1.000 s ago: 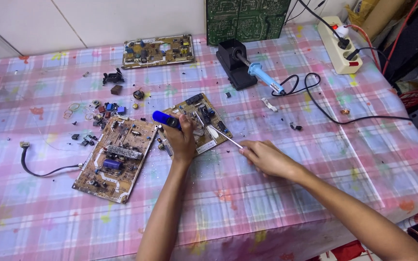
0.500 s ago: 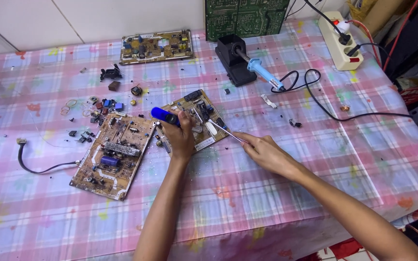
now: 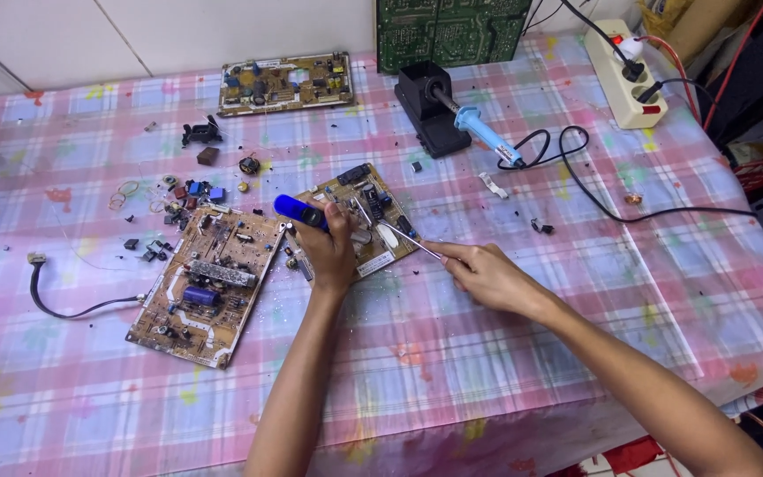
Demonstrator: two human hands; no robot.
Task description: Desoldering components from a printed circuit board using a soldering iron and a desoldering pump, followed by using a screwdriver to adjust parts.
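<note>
Head view: tweezers (image 3: 396,231) are pinched in the right hand (image 3: 486,276), tips now brought onto the small circuit board (image 3: 359,216) mid-bench. A blue tool (image 3: 300,210) is gripped by the left hand (image 3: 330,252), kept pressed against the board.

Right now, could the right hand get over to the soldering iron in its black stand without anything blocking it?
Probably yes. The right hand holds tweezers at the small circuit board, and the cloth between it and the soldering iron looks bare apart from small bits. It would need to put the tweezers down first.
</note>
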